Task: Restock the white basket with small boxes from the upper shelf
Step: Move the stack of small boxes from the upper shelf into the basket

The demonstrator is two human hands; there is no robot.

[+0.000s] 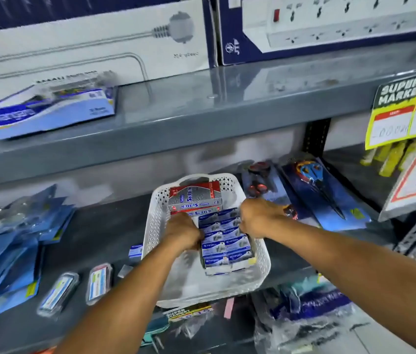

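A blue carton point(46, 112) lies at the left of the upper shelf point(201, 108). Below, the left hand point(182, 232) and right hand point(259, 218) clasp a block of small blue boxes point(224, 238) inside the white basket point(155, 226), before red-and-silver boxes point(195, 198).

Lighting is bright and even from overhead, with soft glare and reflections on the grey upper shelf point(227, 98). Below that shelf, the back wall sits in mild shadow. Motion blur softens the whole frame, worst left of the shelf; wide-angle distortion bows its edge.
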